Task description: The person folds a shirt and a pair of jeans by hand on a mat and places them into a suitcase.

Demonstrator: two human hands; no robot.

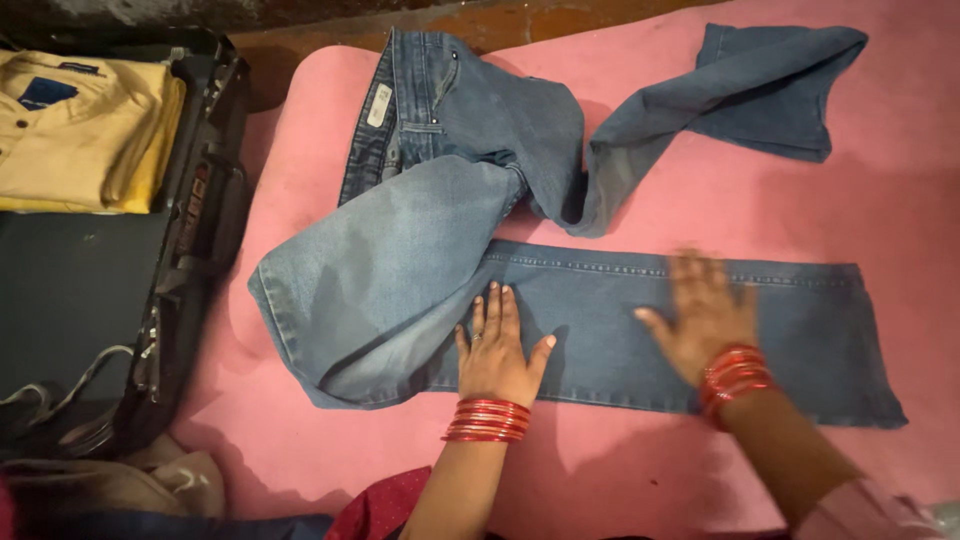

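Faded blue denim jeans [500, 230] lie on a pink mat, right of the open dark suitcase [120, 290]. One leg lies straight; the other is still bunched. Left hand [497, 352] and right hand [705, 318] press flat, fingers spread, holding nothing.
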